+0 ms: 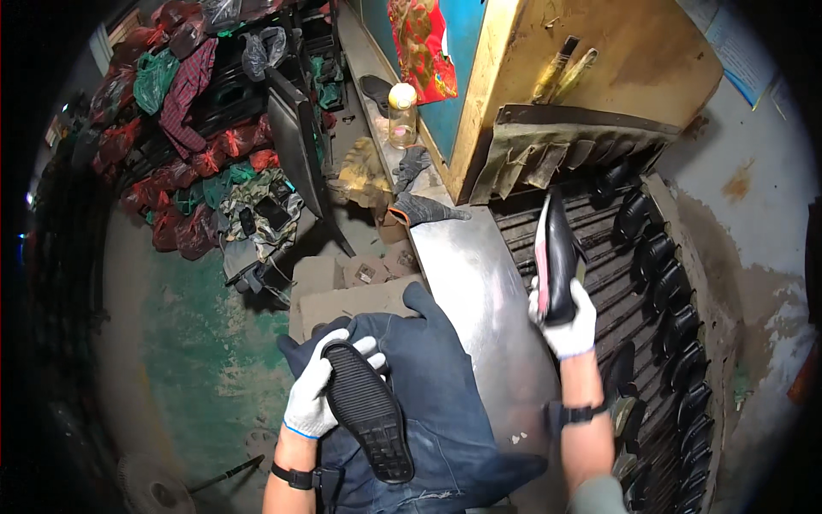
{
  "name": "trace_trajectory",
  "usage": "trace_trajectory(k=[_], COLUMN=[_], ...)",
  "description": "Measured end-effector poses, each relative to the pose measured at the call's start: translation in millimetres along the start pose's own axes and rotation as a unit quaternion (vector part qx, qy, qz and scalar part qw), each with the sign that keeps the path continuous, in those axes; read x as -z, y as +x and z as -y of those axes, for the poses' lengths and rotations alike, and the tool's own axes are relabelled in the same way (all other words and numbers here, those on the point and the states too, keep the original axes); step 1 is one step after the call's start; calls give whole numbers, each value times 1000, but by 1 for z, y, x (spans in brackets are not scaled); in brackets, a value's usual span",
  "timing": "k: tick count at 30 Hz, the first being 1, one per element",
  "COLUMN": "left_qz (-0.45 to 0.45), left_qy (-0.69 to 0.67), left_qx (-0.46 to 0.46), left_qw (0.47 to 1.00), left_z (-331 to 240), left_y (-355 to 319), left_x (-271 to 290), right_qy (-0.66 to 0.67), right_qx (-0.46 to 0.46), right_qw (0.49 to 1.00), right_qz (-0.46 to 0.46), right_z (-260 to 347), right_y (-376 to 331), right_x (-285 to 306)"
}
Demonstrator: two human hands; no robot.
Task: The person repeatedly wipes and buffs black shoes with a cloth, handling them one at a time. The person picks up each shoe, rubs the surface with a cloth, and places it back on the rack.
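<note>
My left hand, in a white knit glove, grips a black shoe sole with its ribbed tread facing up. It is held above a dark blue cloth over my lap. Off to the right, my right hand, gloved in white too, is closed around a black shoe upper with a pink and whitish side. Its narrow end points away from me. The upper is held over the near edge of a dark slatted rack, beside a shiny metal bench top.
Several black shoes line the rack's right side. Grey gloves and a lidded clear jar stand along the bench's far end. A yellowish cabinet with a ragged flap rises behind the rack. Bagged goods crowd the left; cardboard boxes sit ahead.
</note>
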State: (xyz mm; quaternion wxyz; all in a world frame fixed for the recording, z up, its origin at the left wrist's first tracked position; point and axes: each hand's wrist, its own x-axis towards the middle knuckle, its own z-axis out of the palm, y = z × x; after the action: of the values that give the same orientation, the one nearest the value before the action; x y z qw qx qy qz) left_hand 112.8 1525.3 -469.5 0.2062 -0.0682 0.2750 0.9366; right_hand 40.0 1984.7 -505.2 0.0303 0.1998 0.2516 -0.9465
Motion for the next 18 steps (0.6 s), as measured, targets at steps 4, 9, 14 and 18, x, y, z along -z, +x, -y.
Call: trace_trajectory(k=[4,9,14,18], left_qz=[21,83,150,147], left_qy=[3,11,63,30], left_qx=[9,-4,-85,-84], left_qw=[1000,996,983,985], left_z=[1,-6,-17,-11], left_y=[-4,-19,-19,-32], left_x=[-15,-38,-55,-39], right_qy=[43,28,-248,-637], right_qx=[-33,-114,21,196], right_qw=[975,978,960,736], right_qz=[217,170,127,119], right_z=[-58,-117,-139,-159], right_y=[-92,-160,-232,-265], right_x=[-10,-44,-84,-112])
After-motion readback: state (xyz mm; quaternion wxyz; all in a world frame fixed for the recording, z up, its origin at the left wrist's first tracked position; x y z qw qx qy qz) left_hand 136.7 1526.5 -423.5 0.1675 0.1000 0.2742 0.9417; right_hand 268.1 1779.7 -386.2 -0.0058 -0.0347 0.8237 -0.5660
